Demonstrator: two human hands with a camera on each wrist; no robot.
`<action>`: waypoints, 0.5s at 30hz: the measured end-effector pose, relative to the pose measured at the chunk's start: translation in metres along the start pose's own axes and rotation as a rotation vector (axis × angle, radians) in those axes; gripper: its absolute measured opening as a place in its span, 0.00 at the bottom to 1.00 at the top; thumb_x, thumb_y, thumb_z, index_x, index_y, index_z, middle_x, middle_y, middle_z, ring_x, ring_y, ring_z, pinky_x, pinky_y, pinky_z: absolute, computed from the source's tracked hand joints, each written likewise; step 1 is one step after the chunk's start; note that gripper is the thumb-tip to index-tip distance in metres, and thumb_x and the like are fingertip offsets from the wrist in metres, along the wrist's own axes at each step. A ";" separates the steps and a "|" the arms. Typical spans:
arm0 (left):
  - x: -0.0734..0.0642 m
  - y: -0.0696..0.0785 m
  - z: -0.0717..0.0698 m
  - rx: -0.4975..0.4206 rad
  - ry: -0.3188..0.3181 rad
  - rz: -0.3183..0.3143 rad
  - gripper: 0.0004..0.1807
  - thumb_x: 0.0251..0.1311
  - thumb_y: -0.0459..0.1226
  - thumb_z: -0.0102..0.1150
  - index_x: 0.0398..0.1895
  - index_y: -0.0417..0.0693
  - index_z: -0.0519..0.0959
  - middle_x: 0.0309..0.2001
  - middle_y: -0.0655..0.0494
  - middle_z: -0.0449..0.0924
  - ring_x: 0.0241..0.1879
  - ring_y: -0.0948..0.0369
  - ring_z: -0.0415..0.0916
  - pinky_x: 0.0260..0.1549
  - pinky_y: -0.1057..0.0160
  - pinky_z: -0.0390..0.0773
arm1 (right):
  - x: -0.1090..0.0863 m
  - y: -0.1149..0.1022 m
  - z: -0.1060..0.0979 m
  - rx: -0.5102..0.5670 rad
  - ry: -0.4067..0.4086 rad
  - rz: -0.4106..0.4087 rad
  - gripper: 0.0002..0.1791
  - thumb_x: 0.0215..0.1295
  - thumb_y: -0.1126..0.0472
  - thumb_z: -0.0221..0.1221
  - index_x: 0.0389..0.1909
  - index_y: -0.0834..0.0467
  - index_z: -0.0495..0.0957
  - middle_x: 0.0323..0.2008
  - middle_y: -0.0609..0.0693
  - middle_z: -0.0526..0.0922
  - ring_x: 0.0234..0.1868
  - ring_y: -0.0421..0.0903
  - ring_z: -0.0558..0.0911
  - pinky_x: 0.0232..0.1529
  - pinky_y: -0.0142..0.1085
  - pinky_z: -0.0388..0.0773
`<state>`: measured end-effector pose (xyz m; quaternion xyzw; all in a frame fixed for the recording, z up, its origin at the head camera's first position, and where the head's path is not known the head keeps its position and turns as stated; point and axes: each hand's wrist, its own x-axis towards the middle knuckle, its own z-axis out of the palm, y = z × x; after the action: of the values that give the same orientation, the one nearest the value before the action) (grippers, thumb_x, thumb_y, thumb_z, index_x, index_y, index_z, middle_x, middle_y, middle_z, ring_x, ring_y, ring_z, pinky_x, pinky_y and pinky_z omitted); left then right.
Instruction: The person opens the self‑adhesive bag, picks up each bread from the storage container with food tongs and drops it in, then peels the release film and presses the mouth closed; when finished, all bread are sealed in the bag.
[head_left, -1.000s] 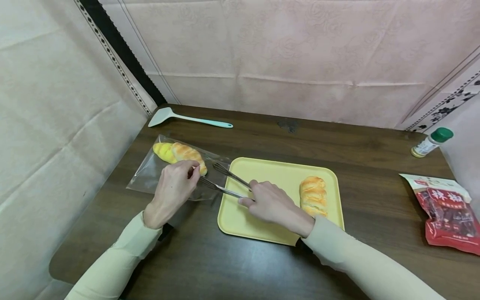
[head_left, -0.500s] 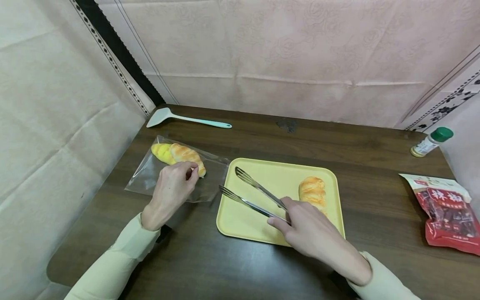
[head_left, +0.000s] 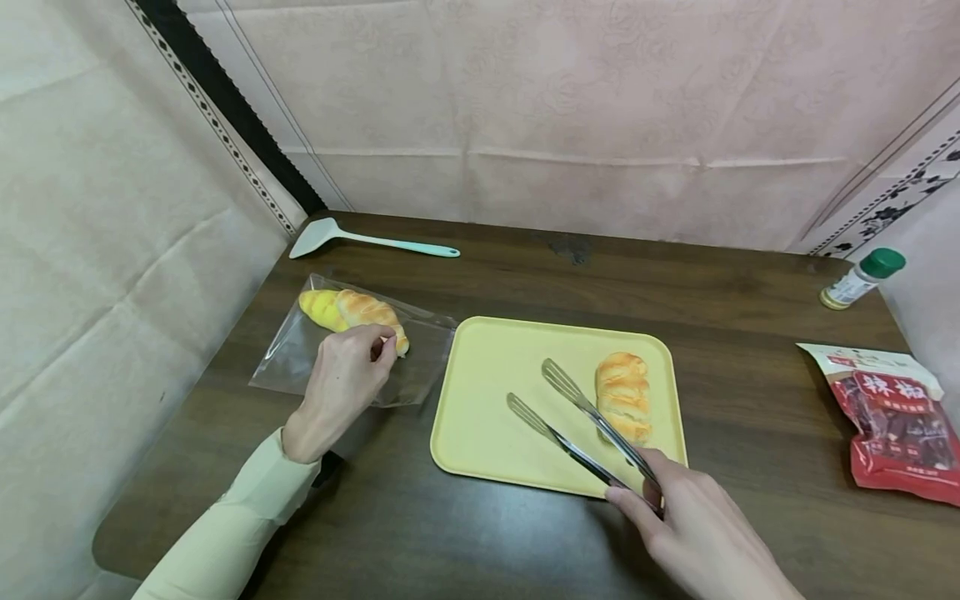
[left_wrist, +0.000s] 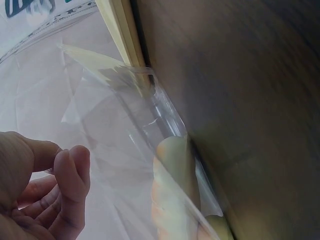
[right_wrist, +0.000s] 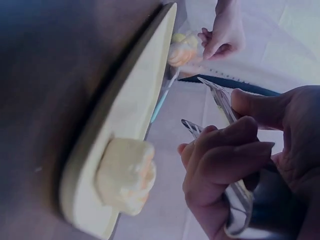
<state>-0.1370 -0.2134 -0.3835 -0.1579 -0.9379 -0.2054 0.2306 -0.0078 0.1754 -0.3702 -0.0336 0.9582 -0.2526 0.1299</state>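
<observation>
In the head view my left hand [head_left: 347, 371] pinches the edge of a clear plastic bag [head_left: 288, 362], its film raised in the left wrist view. Two bread rolls lie inside, one yellow [head_left: 321, 308] and one golden-brown [head_left: 367, 308]; the hand partly covers the brown one. My right hand [head_left: 697, 525] grips metal tongs [head_left: 611, 431], arms spread, with nothing between their tips. They hover over the front right part of a yellow tray [head_left: 476, 425]. A golden loaf [head_left: 624, 392] sits on that tray, just beyond the tongs; it shows large in the right wrist view [right_wrist: 125, 175].
A pale turquoise spatula [head_left: 390, 242] lies behind the bag. At the right stand a green-capped bottle [head_left: 855, 286], tilted in this view, and a red snack packet [head_left: 896, 425]. Pale cloth walls [head_left: 585, 108] border the dark wooden table [head_left: 495, 550].
My right hand has drawn the tongs from beside the bag to the right and toward me, over the tray near the loaf. The left hand keeps its pinch on the bag.
</observation>
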 end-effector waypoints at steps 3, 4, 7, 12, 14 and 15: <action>0.000 0.000 0.001 0.000 -0.003 -0.001 0.03 0.65 0.26 0.67 0.35 0.33 0.89 0.29 0.44 0.90 0.23 0.55 0.81 0.27 0.52 0.86 | -0.007 0.012 0.002 -0.007 -0.018 0.048 0.15 0.72 0.41 0.70 0.44 0.45 0.77 0.24 0.40 0.72 0.23 0.34 0.67 0.26 0.32 0.61; 0.000 0.000 0.001 0.001 -0.005 0.000 0.03 0.65 0.26 0.67 0.35 0.34 0.89 0.29 0.44 0.90 0.23 0.55 0.81 0.27 0.52 0.85 | -0.010 0.016 0.003 -0.010 -0.018 0.058 0.15 0.72 0.41 0.70 0.44 0.45 0.78 0.24 0.40 0.72 0.23 0.34 0.67 0.26 0.32 0.61; 0.000 0.000 0.000 0.003 -0.004 0.004 0.04 0.66 0.26 0.67 0.34 0.34 0.89 0.28 0.44 0.89 0.22 0.55 0.81 0.26 0.53 0.85 | -0.015 0.026 0.003 -0.005 -0.041 0.104 0.18 0.73 0.40 0.69 0.48 0.47 0.78 0.24 0.41 0.72 0.24 0.35 0.67 0.27 0.32 0.61; -0.001 -0.001 0.000 0.011 -0.006 0.006 0.04 0.66 0.25 0.66 0.33 0.35 0.89 0.27 0.45 0.89 0.21 0.56 0.80 0.25 0.54 0.84 | -0.026 0.040 0.004 -0.007 -0.062 0.201 0.25 0.73 0.35 0.66 0.56 0.50 0.78 0.25 0.42 0.71 0.24 0.36 0.67 0.27 0.32 0.60; -0.001 -0.001 0.001 0.013 -0.007 0.006 0.04 0.66 0.25 0.66 0.33 0.35 0.89 0.27 0.45 0.89 0.21 0.57 0.79 0.25 0.54 0.84 | -0.031 0.046 0.005 -0.014 -0.049 0.228 0.30 0.73 0.35 0.66 0.61 0.53 0.78 0.24 0.42 0.71 0.24 0.36 0.68 0.28 0.33 0.60; -0.001 0.000 0.000 0.013 -0.008 0.006 0.04 0.66 0.25 0.66 0.33 0.35 0.89 0.27 0.45 0.89 0.21 0.57 0.79 0.25 0.54 0.83 | -0.034 0.049 0.006 -0.023 -0.033 0.235 0.31 0.72 0.35 0.67 0.63 0.54 0.78 0.24 0.42 0.71 0.24 0.36 0.68 0.28 0.33 0.61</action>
<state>-0.1366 -0.2136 -0.3843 -0.1602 -0.9397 -0.1981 0.2284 0.0266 0.2198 -0.3917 0.0734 0.9561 -0.2238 0.1742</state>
